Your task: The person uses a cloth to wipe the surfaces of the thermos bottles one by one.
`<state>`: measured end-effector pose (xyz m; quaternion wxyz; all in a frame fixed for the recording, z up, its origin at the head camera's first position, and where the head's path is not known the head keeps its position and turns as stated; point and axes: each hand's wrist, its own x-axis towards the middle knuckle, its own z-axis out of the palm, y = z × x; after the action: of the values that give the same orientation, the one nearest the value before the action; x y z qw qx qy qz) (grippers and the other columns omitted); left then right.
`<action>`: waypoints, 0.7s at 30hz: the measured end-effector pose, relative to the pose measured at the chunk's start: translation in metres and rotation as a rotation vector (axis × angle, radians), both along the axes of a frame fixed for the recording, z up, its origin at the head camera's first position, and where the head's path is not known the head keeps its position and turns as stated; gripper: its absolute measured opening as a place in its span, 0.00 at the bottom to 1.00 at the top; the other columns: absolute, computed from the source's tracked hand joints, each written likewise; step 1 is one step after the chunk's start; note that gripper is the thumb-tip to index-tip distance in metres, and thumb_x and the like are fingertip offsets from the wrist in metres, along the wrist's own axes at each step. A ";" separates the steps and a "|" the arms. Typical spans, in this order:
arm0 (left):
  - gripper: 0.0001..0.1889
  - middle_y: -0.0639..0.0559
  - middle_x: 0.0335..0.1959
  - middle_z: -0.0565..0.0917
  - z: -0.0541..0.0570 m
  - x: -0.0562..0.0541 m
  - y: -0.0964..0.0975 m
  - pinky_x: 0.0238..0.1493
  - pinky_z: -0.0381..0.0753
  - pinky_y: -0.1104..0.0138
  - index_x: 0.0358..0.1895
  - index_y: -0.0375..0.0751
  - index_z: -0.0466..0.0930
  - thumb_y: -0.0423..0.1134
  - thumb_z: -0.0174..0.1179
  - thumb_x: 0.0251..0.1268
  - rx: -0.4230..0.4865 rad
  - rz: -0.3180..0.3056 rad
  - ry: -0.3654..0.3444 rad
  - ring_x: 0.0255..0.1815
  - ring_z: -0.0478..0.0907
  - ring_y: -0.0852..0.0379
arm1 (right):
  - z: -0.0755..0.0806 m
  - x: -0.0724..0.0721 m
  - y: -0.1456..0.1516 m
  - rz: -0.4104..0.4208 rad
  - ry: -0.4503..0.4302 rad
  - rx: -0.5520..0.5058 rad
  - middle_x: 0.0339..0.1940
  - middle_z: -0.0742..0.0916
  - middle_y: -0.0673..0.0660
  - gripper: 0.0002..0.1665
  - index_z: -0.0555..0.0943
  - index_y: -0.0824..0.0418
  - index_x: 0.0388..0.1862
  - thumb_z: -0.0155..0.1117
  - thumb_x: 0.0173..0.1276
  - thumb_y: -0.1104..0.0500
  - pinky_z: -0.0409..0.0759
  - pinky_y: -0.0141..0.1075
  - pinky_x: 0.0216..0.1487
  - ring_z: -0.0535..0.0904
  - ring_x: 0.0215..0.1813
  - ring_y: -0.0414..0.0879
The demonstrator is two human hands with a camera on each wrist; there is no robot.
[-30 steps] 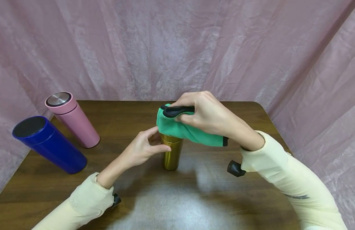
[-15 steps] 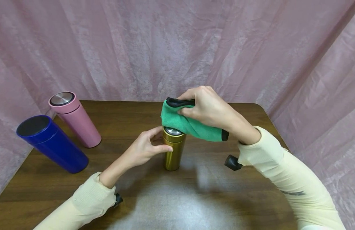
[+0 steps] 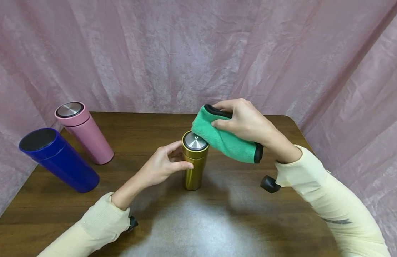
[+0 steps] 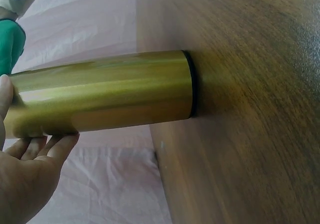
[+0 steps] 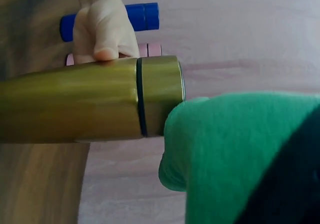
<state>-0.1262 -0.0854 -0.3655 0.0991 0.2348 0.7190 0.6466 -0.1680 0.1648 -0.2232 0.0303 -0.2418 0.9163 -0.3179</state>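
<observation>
A gold thermos [image 3: 194, 166] with a silver disc on its lid stands upright on the wooden table. My left hand [image 3: 158, 166] grips its upper body, thumb in front and fingers round the far side, as the left wrist view also shows on the gold wall [image 4: 110, 93]. In my right hand [image 3: 246, 119] a folded green cloth [image 3: 225, 139] with black edging is pinched between thumb and fingers. The cloth's left end lies against the right rim of the lid; in the right wrist view the cloth [image 5: 230, 139] covers part of the lid's edge.
To the left stand a blue thermos [image 3: 61, 162] with a dark top and a pink thermos [image 3: 87, 137] with a silver lid disc. The table [image 3: 250, 228] ends at the back near a pink curtain [image 3: 198, 57].
My right hand has moved the cloth to the right, off the top of the gold thermos, so its silver lid disc now shows. My left hand keeps its hold on the thermos.
</observation>
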 end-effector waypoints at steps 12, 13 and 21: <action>0.35 0.37 0.63 0.80 0.001 0.002 -0.001 0.60 0.82 0.62 0.72 0.30 0.70 0.25 0.73 0.61 -0.007 0.027 -0.008 0.62 0.81 0.43 | -0.005 0.021 0.028 -0.016 -0.173 -0.027 0.30 0.87 0.50 0.08 0.90 0.52 0.45 0.73 0.69 0.53 0.77 0.35 0.28 0.78 0.26 0.44; 0.35 0.37 0.63 0.81 0.001 0.001 0.000 0.60 0.82 0.62 0.72 0.30 0.70 0.25 0.72 0.61 -0.007 0.026 -0.009 0.61 0.81 0.43 | -0.005 0.023 0.028 -0.019 -0.193 -0.036 0.29 0.86 0.50 0.08 0.90 0.52 0.44 0.73 0.69 0.52 0.77 0.35 0.27 0.78 0.25 0.44; 0.35 0.36 0.62 0.81 0.000 0.001 0.001 0.59 0.83 0.62 0.72 0.29 0.70 0.24 0.72 0.61 0.006 0.022 -0.011 0.60 0.82 0.44 | -0.001 0.032 0.022 -0.021 -0.267 -0.066 0.26 0.85 0.51 0.08 0.90 0.52 0.38 0.76 0.67 0.49 0.77 0.35 0.26 0.77 0.24 0.44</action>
<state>-0.1253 -0.0839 -0.3656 0.0952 0.2238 0.7192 0.6509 -0.1362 0.1871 -0.2238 0.1405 -0.1885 0.8956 -0.3777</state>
